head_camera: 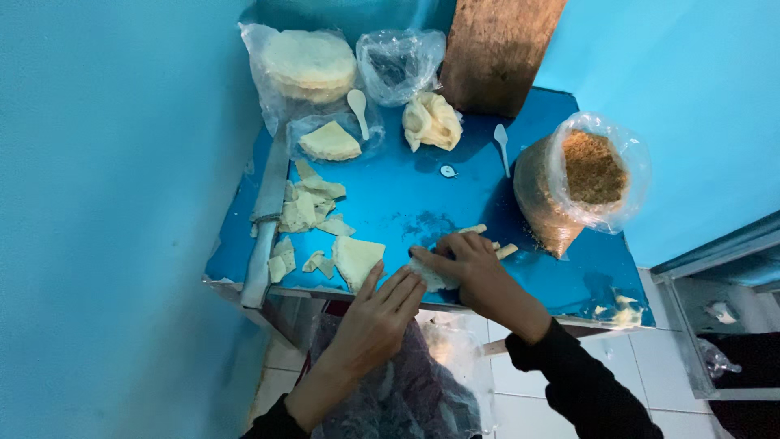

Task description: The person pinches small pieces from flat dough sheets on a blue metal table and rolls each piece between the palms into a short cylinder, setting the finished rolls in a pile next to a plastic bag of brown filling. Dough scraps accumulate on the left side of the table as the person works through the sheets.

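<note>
Low in the middle of the frame our right hand (pixel 467 258) presses down on a pale roll (pixel 435 279) at the table's near edge, fingers curled over it and grasping it. Our left hand (pixel 382 313) lies flat beside it, fingers straight and released, tips touching the roll's left end. Two short sticks (pixel 474 229) poke out just behind the right hand.

We count two white spoons — one (pixel 358 104) at upper centre leaning on a bagged wedge (pixel 329 143), the other (pixel 502 140) right of it, bare on the table. There are four clear bags: one with a stack of round wafers (pixel 310 63) at upper left, one holding the wedge, one near-empty bag (pixel 400 63) at top centre, and a big bag of brown crumbs (pixel 587 180) at right. One crumpled lump of dough sheet (pixel 431 120) sits at upper centre. One long knife (pixel 266 213) lies along the left edge, beside a scatter of torn scraps (pixel 309 205) — too many to count surely — and one larger triangular piece (pixel 357 258).

The table (pixel 398 195) is glossy blue, dusted with crumbs, set in a corner of blue walls (pixel 114 203). A brown board (pixel 496 49) leans at the top; white floor tiles (pixel 650 349) show at lower right.
</note>
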